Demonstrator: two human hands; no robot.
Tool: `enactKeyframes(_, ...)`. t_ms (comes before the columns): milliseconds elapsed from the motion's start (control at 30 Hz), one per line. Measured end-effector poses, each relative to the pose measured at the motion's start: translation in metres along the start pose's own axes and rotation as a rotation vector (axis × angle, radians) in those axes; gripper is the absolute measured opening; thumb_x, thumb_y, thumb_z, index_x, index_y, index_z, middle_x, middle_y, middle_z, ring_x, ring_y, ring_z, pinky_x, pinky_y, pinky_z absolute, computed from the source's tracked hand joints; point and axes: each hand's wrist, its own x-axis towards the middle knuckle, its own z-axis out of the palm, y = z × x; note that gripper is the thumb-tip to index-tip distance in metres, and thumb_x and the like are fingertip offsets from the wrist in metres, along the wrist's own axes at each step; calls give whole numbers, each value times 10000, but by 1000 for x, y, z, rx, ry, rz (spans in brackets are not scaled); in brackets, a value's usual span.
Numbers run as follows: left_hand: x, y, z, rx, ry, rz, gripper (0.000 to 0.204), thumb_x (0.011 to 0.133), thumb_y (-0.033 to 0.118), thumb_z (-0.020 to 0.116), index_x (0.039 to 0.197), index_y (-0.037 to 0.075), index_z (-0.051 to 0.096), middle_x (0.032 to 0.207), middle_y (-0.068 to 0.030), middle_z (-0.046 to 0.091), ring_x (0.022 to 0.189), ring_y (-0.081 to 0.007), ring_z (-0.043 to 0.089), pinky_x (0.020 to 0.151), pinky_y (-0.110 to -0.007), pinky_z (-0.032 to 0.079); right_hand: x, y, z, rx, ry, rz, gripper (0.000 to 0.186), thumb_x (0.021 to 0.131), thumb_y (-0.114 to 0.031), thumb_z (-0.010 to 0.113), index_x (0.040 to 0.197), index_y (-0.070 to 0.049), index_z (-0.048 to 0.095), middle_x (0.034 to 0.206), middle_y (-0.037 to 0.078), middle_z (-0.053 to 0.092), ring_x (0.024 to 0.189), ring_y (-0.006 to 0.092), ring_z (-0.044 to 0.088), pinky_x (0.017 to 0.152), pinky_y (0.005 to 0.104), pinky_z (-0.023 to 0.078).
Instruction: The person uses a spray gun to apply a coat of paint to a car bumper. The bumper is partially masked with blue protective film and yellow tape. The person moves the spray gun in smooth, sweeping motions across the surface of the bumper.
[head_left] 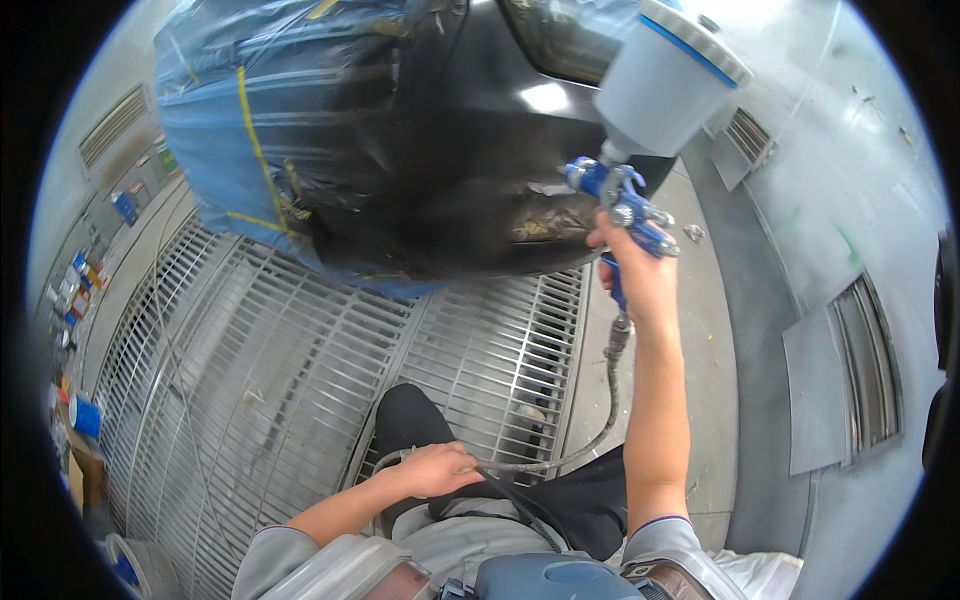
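Note:
My right hand (645, 272) is wrapped round the grip of a blue and silver spray gun (618, 195), held up at the right in front of a black car bumper (455, 190). A large pale paint cup (662, 88) sits tilted on top of the gun. From the grip an air hose (612, 400) hangs down and curves back toward my lap. There my left hand (437, 470) is closed round the hose, beside my bent knee. Blue masking film (300, 110) with yellow tape covers the bodywork left of the bumper. A blurred haze lies over the bumper's middle.
Metal floor grating (300, 340) lies beneath the car and me. Several cans and bottles (75, 290) line the left wall, with a bucket (140, 565) at the lower left. A grey wall with a louvred vent (865, 370) stands close on the right.

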Motion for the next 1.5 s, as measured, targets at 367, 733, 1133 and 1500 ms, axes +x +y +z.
enactKeyframes(367,34,19,-8,-8,-20,76,381,1027,446,657,1129,90,748,1094,-134,674,976,-393,691,806,-511,545,21,-8,-147,-348,558,-124,231,956,-256,773,1013,-34,746,834,44,723,528,86,559,458,263,435)
enactKeyframes(733,3,5,-18,33,-77,38,391,1001,475,683,1039,89,729,1050,-158,669,985,-418,680,810,-514,538,-12,-43,48,-169,-99,19,269,892,-287,858,900,-35,766,737,-8,683,600,78,610,570,275,498)
enactKeyframes(1133,13,14,-21,-41,-42,35,390,980,470,724,1026,84,747,1063,-107,674,970,-374,686,779,-474,548,35,-36,28,28,-315,5,238,904,-266,831,878,-42,755,756,28,731,523,79,596,468,254,462)
enactKeyframes(1500,98,66,-22,-63,-134,45,364,979,459,725,1021,98,746,1036,-126,676,976,-390,688,808,-481,544,113,-7,-226,-77,364,-97,202,965,-247,780,1002,-63,706,838,55,715,530,106,550,462,271,435)
